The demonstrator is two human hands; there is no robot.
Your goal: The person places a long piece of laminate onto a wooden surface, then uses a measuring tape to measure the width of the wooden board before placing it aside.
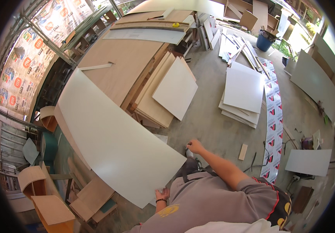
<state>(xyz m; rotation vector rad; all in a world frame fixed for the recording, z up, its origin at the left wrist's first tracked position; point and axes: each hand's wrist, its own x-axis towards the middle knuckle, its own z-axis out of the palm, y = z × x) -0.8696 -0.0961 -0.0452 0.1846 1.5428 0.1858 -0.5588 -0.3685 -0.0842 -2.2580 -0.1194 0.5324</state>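
A long white panel (113,132) stretches from the workbench down toward my body, its near end overhanging. My left hand (162,193), with a dark band at the wrist, is at the panel's near edge, fingers closed on it. To the right of the panel's corner, my right hand (194,146) is held out with its fingers curled together. A small dark bit shows at its fingertips, too small to name. Under the panel's far part lies a large tan plywood sheet (117,58) on the bench.
White and tan boards (177,87) lean against the bench. A stack of white boards (243,87) lies on the floor, beside a printed strip (273,120). Offcuts (239,46) and a blue bucket (265,41) are beyond. Curved wooden pieces (33,180) stand at left.
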